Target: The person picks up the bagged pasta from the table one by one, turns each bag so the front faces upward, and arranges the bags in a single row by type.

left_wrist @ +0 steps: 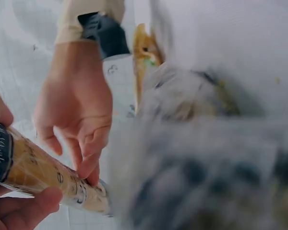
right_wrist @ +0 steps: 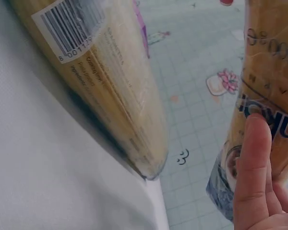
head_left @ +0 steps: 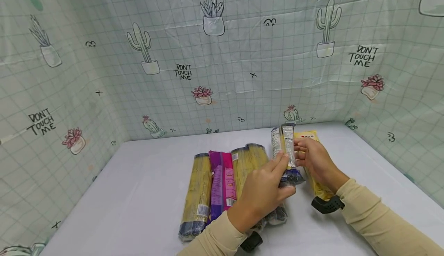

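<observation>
Raised above the table is a clear-wrapped pack of spaghetti [head_left: 287, 138] with dark blue ends, standing nearly upright. My left hand [head_left: 261, 190] grips it by its lower part, thumb and fingers on opposite sides. On its right side my right hand [head_left: 317, 163] touches the wrapper with loosely bent fingers. The left wrist view shows the right hand [left_wrist: 79, 100] with its fingertips on the pack's far end. In the right wrist view, an extended finger [right_wrist: 257, 153] lies against the blue lettering of the spaghetti pack [right_wrist: 273, 62].
Left of the hands lie several packs side by side: a spaghetti pack [head_left: 197, 186], a purple-pink pack [head_left: 222, 182] and more spaghetti packs [head_left: 243, 167], partly covered by the left arm. A yellow bag [head_left: 319, 188] lies beneath the right wrist. A printed cloth [head_left: 236, 59] encloses the white table [head_left: 138, 194].
</observation>
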`<state>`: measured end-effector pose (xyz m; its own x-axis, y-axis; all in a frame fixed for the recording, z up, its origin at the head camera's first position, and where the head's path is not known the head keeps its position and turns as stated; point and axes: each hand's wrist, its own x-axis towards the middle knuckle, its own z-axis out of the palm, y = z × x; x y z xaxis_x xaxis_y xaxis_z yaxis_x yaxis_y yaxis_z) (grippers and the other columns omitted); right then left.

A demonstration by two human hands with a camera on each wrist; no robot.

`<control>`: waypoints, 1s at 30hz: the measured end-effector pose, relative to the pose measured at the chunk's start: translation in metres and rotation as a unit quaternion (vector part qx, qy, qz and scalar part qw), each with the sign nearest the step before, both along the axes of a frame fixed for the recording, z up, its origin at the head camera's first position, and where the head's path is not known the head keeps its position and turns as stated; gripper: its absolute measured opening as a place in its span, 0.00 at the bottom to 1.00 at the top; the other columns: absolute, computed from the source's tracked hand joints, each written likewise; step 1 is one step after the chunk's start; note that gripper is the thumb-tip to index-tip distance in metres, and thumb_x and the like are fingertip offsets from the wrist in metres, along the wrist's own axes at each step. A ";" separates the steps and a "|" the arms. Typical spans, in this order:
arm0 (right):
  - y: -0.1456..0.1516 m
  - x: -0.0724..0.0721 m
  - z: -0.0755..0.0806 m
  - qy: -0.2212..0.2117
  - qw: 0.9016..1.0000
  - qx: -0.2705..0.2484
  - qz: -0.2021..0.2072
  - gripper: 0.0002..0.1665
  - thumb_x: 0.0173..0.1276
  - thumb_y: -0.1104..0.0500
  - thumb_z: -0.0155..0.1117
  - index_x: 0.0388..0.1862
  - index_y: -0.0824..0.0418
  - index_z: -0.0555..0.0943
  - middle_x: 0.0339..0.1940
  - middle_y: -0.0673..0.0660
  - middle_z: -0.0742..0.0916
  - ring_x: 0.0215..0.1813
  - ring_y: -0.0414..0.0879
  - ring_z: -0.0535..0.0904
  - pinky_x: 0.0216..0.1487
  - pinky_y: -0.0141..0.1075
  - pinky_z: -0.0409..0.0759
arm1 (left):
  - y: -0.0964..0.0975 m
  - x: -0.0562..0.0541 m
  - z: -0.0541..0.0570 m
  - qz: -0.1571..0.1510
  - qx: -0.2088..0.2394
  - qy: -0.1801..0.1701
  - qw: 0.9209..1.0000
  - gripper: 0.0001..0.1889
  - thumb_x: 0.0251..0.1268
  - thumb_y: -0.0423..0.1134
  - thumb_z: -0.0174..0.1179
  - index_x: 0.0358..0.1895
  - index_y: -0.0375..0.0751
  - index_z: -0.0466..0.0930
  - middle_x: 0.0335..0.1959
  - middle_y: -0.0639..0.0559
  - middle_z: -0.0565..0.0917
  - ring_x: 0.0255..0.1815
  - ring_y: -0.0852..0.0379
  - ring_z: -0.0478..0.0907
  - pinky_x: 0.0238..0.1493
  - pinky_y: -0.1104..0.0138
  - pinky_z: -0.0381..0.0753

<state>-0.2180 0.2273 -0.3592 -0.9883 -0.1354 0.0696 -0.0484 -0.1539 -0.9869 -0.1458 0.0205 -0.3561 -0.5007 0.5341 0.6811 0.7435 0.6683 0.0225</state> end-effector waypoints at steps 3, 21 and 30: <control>-0.001 0.000 -0.003 0.014 1.000 -0.024 0.007 0.13 0.81 0.60 0.42 0.56 0.65 0.69 0.40 0.52 0.83 0.33 0.40 0.82 0.34 0.33 0.83 | -0.003 -0.003 0.001 -0.016 0.057 -0.022 0.998 0.35 0.56 0.45 0.71 0.68 0.38 0.74 0.62 0.45 0.80 0.32 0.53 0.86 0.31 0.66 0.84; -0.016 0.004 -0.015 0.022 1.000 -0.003 -0.005 0.28 0.79 0.55 0.56 0.65 0.71 0.60 0.48 0.52 0.81 0.46 0.39 0.82 0.48 0.32 0.80 | -0.009 -0.014 -0.005 -0.038 0.219 -0.057 0.973 0.30 0.56 0.38 0.63 0.66 0.34 0.76 0.23 0.49 0.83 0.19 0.64 0.65 0.19 0.77 0.61; -0.013 0.000 -0.015 -0.042 0.994 -0.070 0.077 0.24 0.80 0.47 0.52 0.62 0.63 0.66 0.47 0.53 0.84 0.46 0.44 0.84 0.51 0.40 0.83 | -0.008 -0.014 -0.002 -0.051 0.277 -0.078 0.956 0.29 0.58 0.37 0.60 0.67 0.37 0.76 0.27 0.46 0.86 0.18 0.67 0.67 0.17 0.81 0.65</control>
<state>-0.2185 0.2144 -0.3740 -0.9597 -0.2804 0.0175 0.0672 -0.2896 -0.9548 -0.1599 0.0127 -0.3583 -0.5838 0.1640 0.7952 0.7626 0.4468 0.4678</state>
